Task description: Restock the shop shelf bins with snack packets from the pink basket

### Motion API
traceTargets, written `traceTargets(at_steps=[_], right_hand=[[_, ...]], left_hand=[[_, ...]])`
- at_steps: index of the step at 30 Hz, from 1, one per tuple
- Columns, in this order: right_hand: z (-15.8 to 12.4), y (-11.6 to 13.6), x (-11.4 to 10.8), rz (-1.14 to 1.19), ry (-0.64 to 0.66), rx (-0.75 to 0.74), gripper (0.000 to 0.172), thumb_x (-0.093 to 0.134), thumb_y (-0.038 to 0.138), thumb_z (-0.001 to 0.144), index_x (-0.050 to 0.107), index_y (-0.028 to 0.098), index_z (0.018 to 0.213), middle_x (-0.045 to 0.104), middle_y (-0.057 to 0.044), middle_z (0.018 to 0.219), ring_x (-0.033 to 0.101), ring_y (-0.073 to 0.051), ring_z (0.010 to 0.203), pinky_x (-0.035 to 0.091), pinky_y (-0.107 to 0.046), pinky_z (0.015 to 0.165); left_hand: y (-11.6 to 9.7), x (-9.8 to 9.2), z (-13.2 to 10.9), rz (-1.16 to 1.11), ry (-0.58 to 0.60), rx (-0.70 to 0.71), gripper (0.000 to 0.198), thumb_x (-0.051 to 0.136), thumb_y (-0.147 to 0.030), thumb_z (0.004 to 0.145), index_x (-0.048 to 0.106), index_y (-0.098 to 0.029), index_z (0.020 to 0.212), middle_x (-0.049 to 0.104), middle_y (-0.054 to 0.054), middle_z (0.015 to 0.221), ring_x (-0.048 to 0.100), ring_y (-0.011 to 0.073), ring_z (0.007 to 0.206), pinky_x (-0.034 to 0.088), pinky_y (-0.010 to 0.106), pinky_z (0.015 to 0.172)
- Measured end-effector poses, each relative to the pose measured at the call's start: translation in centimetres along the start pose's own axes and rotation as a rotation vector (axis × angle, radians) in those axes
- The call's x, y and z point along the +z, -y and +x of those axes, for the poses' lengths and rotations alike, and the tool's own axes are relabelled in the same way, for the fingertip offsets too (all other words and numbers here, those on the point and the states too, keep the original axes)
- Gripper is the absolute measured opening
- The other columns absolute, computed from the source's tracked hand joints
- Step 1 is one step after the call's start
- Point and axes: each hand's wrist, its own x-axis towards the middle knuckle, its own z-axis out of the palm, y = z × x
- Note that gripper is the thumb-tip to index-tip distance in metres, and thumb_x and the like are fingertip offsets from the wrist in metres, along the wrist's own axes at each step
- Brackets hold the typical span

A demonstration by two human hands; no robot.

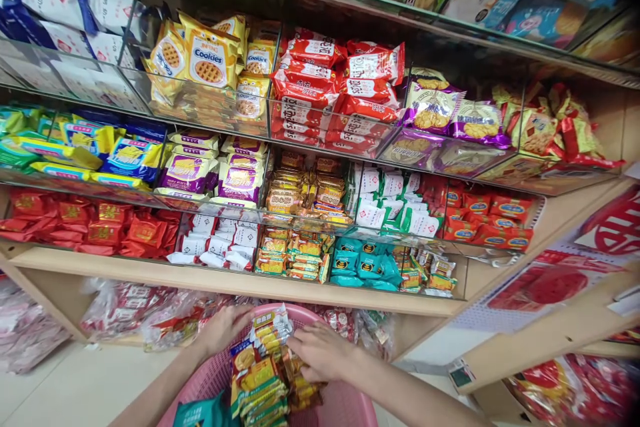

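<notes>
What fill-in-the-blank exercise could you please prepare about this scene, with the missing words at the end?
The basket is coloured ____.
The hand touching packets in the basket is the person's ____ one.
Left of the red packets, the yellow packets bear the English word ____.

Missing words: pink; right; Cookies.

Bright, w/ reflections on glass fronts, R corners dark/blurry.
</notes>
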Motion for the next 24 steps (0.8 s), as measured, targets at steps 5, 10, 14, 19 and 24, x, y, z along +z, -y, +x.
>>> traceTargets(at_steps=[5,10,14,19,24], right_hand=[[-0.2,0.0,0.3,0.012,0.004,0.034,0.036,0.055,0.031,0.078,0.057,0.014,0.109,0.063,-0.010,0.104,0.061,-0.023,0.092,0.048,-0.034,0.080],[-0.3,0.0,1.3,0.016,-0.018,0.070,0.036,0.055,0.030,0.079,0.056,0.015,0.112,0.060,-0.011,0.110,0.058,-0.025,0.101,0.046,-0.039,0.090],[-0.2,0.0,2.2,0.027,-0.033,0.086,0.035,0.055,0.031,0.080,0.056,0.015,0.111,0.059,-0.011,0.110,0.057,-0.026,0.103,0.047,-0.041,0.092],[-0.5,0.3,2.8,0.036,-0.060,0.103,0.034,0.052,0.036,0.083,0.055,0.016,0.110,0.059,-0.009,0.109,0.056,-0.025,0.102,0.046,-0.042,0.093],[-0.8,0.6,3.2,0.058,-0.088,0.121,0.034,0.053,0.036,0.083,0.055,0.017,0.111,0.059,-0.009,0.109,0.056,-0.025,0.101,0.047,-0.039,0.092]], left_hand=[[-0.3,-0.1,-0.1,-0.011,0.009,0.021,0.049,0.034,-0.053,0.088,0.068,-0.022,0.106,0.073,0.005,0.103,0.067,0.0220,0.094,0.048,0.027,0.082],[-0.4,-0.5,-0.1,0.091,0.015,0.012,0.049,0.031,-0.053,0.088,0.068,-0.024,0.102,0.074,0.005,0.096,0.067,0.0226,0.091,0.046,0.026,0.078],[-0.7,-1.3,0.2,0.138,0.091,0.065,0.049,0.029,-0.055,0.089,0.068,-0.026,0.097,0.074,0.003,0.082,0.068,0.0213,0.080,0.045,0.024,0.068],[-0.7,-2.0,0.6,0.058,0.160,0.163,0.048,0.031,-0.054,0.089,0.066,-0.028,0.109,0.073,0.003,0.103,0.067,0.0224,0.095,0.047,0.024,0.076],[-0.9,-2.0,1.1,0.090,0.175,0.143,0.050,0.031,-0.055,0.089,0.063,-0.028,0.115,0.072,0.004,0.109,0.065,0.0245,0.099,0.048,0.026,0.079]])
